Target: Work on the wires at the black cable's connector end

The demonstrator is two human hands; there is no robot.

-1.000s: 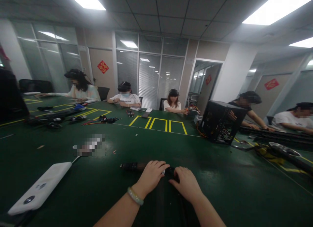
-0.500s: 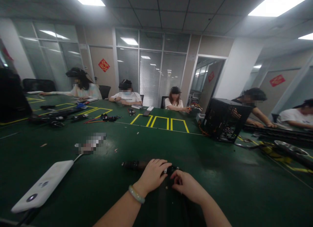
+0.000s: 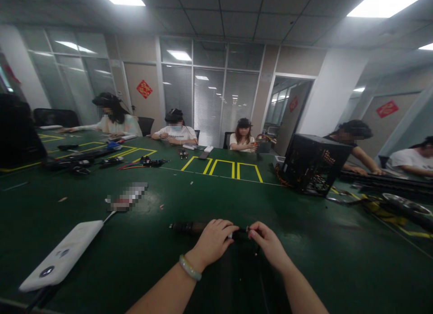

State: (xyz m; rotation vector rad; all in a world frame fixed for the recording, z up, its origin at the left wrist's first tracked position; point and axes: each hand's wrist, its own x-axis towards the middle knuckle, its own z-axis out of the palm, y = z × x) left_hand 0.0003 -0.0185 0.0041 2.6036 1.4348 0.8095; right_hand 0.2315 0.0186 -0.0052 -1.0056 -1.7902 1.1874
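A long black cylindrical tool (image 3: 187,228), much like an electric screwdriver, lies crosswise on the table before me, a small metal tip at its left end. My left hand (image 3: 214,239), with a pale bangle at the wrist, is wrapped over its right half and holds it down. At the tool's right end, my right hand (image 3: 265,242) pinches thumb and forefinger on a small dark end piece (image 3: 248,229). Just what that piece is cannot be made out. Below the right fingers a thin dark cord (image 3: 262,278) runs toward me.
A white power bank (image 3: 62,255) is cabled to a phone-like device (image 3: 130,196) at left. Black cable bundles (image 3: 81,158) lie behind. An open black computer case (image 3: 314,165) stands at right. Several co-workers sit across the green table (image 3: 176,194), which bears yellow tape outlines (image 3: 221,162).
My right hand has risen slightly and moved right, its fingertips now pinched at the tool's right end. My left hand stays on the tool. A co-worker opposite has lifted a dark box.
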